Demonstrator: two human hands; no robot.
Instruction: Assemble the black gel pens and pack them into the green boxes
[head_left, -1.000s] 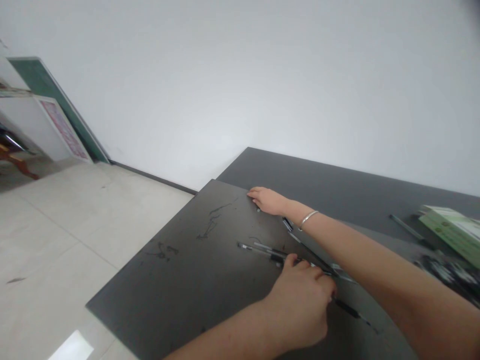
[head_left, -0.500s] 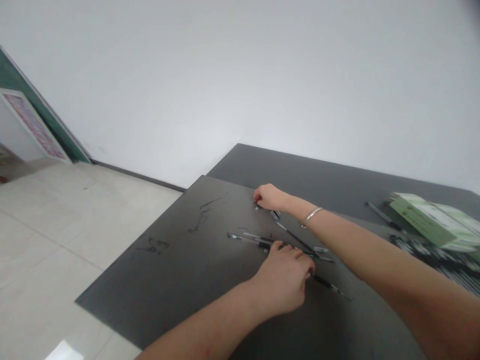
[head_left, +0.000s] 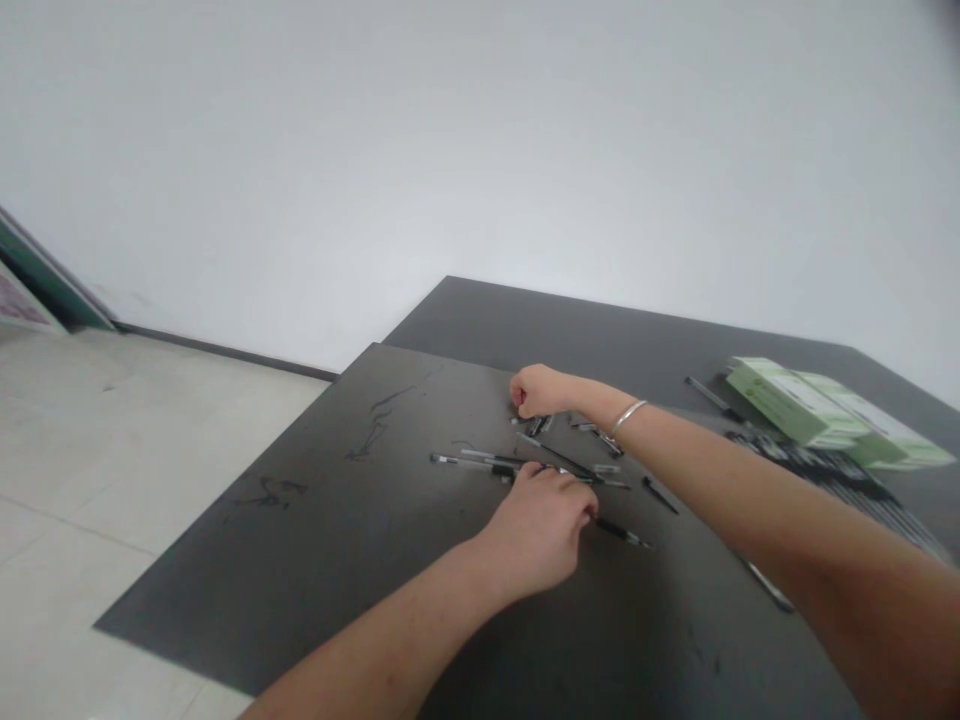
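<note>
My left hand [head_left: 544, 520] is closed around a black pen [head_left: 624, 533], whose tip end sticks out to the right of the fingers. Beside its knuckles lie several thin pens and refills [head_left: 461, 460], partly hidden by the hand. Farther back, my right hand [head_left: 541, 390], with a silver bracelet [head_left: 628, 416] at the wrist, has its fingers curled in. What they hold, if anything, is hidden. Small dark and clear pen parts [head_left: 541, 425] lie just below it. A black pen piece [head_left: 660, 495] rests under the right forearm's near side.
Green-and-white boxes [head_left: 795, 405] stand at the right on the dark table [head_left: 315, 560]. A row of pens [head_left: 847, 475] lies in front of them, with a single pen [head_left: 716, 400] to their left. Dark ink scribbles [head_left: 266, 492] mark the tabletop. A white wall [head_left: 450, 140] rises behind.
The view has swung right, so the table appears farther left. My right hand has shifted slightly right over the table, its fingers more curled. My left hand keeps its hold on the pen.
</note>
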